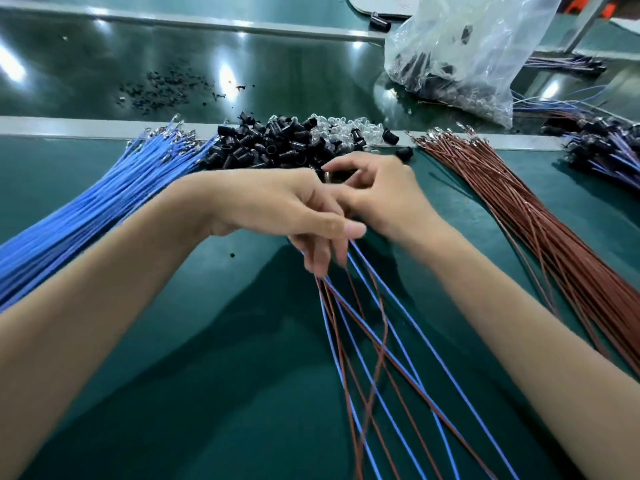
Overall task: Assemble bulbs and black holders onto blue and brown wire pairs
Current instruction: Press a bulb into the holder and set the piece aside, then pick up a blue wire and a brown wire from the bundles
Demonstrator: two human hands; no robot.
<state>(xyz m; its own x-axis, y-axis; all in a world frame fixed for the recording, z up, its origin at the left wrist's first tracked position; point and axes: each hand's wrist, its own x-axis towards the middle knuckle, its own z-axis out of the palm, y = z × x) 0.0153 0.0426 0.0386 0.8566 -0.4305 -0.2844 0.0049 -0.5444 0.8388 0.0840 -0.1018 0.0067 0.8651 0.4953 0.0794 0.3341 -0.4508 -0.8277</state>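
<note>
My left hand (277, 206) grips a bunch of several blue and brown wires (377, 341) that trail down toward me across the green mat. My right hand (377, 192) meets it fingertip to fingertip and pinches a small black holder (327, 174) at the wire ends; the joint itself is mostly hidden by fingers. Just beyond the hands lies a pile of black holders (270, 142), with clear bulbs (343, 128) heaped behind it on the right. A thick fan of loose blue wires (90, 209) lies at the left, and loose brown wires (540, 216) at the right.
A clear plastic bag (467, 53) of parts stands at the back right. Finished assemblies with black holders (609, 150) lie at the far right edge. A grey rail (69, 124) crosses behind the piles, and black scraps (166, 91) litter the dark conveyor belt beyond it.
</note>
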